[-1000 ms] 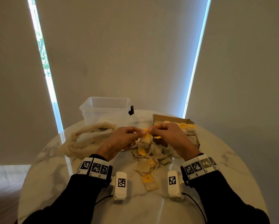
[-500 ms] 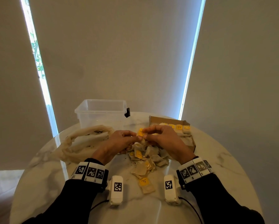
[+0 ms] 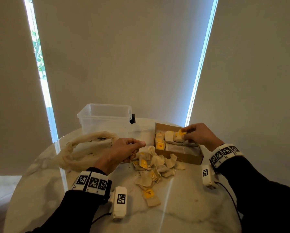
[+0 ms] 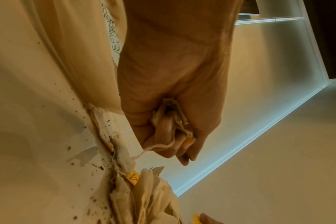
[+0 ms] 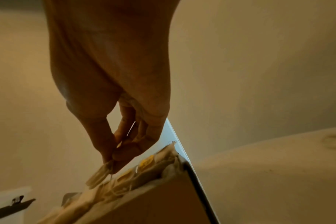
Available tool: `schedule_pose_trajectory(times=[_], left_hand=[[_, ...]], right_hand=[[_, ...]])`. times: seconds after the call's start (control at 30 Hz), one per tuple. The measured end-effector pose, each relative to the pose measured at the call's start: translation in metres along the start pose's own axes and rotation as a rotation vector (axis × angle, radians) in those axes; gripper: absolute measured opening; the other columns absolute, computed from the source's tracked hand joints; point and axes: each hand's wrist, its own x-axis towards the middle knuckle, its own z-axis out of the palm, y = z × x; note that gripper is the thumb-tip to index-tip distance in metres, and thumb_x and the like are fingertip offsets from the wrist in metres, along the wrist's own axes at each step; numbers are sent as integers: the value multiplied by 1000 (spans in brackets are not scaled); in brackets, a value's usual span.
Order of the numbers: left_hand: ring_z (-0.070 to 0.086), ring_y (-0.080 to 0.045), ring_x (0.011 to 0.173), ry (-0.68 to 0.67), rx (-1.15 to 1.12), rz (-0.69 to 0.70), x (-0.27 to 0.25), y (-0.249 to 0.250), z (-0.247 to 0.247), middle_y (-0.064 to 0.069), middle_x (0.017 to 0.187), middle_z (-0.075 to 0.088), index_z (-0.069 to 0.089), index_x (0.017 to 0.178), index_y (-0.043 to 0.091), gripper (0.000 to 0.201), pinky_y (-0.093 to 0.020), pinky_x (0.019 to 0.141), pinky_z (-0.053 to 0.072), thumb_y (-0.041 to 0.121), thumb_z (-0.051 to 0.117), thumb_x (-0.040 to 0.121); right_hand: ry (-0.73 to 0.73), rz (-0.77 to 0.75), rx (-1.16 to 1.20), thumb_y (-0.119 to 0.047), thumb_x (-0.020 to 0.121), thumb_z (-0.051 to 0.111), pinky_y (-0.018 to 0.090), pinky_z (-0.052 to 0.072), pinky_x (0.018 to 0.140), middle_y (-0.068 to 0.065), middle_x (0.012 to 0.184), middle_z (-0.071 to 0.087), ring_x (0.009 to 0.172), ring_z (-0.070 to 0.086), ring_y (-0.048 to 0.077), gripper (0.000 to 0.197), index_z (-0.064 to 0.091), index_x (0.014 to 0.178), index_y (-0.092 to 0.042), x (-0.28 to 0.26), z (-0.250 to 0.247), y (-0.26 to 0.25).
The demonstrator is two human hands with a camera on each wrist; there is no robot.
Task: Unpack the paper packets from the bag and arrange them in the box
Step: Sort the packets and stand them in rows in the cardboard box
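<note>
The likeliest trouble, judging from how things lie, is the strings: the loose packets (image 3: 155, 163) heaped near the middle of the table (image 3: 40, 190) trail threads that cross one another, so lifting one could drag its neighbours across the marble or tear the thin paper, and dark specks scattered beside the heap suggest some leaf has already spilled. A second risk is at the cardboard box (image 3: 184, 158) near the far right edge, where rows already stand packed; pushing a new packet in could tip or crumple them. The right hand (image 3: 200, 136) is over the far side of the box, thumb and fingertips closed in a narrow pinch on a packet (image 3: 178, 137) with a yellow tag, held just at the tops of the packed rows; whether it touches them cannot be told. The left hand (image 3: 122, 151) is curled above the left side of the heap, its fingers folded round a crumpled packet (image 4: 170, 119) and string in the palm. The emptied cloth bag (image 3: 83, 148) lies slack toward the left edge, in front of a clear plastic tub (image 3: 105, 118).
</note>
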Motion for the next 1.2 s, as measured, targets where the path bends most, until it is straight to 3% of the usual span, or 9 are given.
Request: schedule_pose_trajectory(times=[0.13,0.3,0.5,0.67,0.83,0.9,1.0,1.1,1.2], left_hand=[[47,-7,56,-5,8,5,0,-1,0,6,69,56,81,111,19,24,-20,50,37,39,74,99],[46,-7,55,-5,0,-3,0,-1,-1,6,68,55,80,112,18,25,-20,48,36,39,73,99],[47,-5,54,-1,7,-1,-1,-1,-1,6,69,55,80,112,18,25,-19,48,35,39,73,100],[48,-6,55,1,0,-2,-3,2,0,5,70,54,79,113,17,31,-19,48,35,44,66,103],[51,-9,57,25,-105,-14,-4,9,3,0,78,57,76,117,13,55,-21,45,35,61,52,104],[54,-9,59,36,-162,-14,-3,9,4,-4,87,58,75,119,12,60,-21,45,37,62,45,106],[57,-11,64,43,-233,-34,-3,10,5,-10,103,59,72,123,11,64,-23,49,42,63,37,108],[57,-13,68,53,-275,-48,-5,12,5,-13,115,59,69,126,10,67,-25,52,44,64,33,108],[59,-14,70,60,-271,-57,-6,14,8,-15,123,65,69,127,14,69,-26,55,45,67,30,107]], right_hand=[[-35,22,-27,-1,84,86,34,66,80,10,102,78,89,77,25,29,82,110,-14,7,11,3],[-18,4,-201,-4,86,85,16,52,64,0,103,74,89,70,11,26,81,109,-17,12,21,3],[23,-18,-265,-4,86,85,13,48,62,-2,103,72,88,67,8,26,80,108,-17,15,29,6],[55,-30,-250,-7,85,88,26,63,67,1,99,74,84,73,15,21,82,101,-18,12,24,1],[200,-137,-158,-15,92,82,27,54,87,-6,98,76,97,70,12,12,82,103,-21,-6,9,-14],[226,-181,-30,-18,94,80,24,51,84,-7,103,75,100,70,11,15,80,109,-21,-22,15,-27],[100,-206,91,-29,96,80,23,53,81,-12,107,73,100,68,6,18,75,113,-26,-53,39,-48],[27,-219,141,-36,95,79,32,60,83,-14,110,73,99,69,10,18,75,112,-31,-76,64,-60],[-125,-244,202,-40,94,81,29,64,73,-15,107,75,94,73,13,19,78,111,-34,-93,82,-72]])
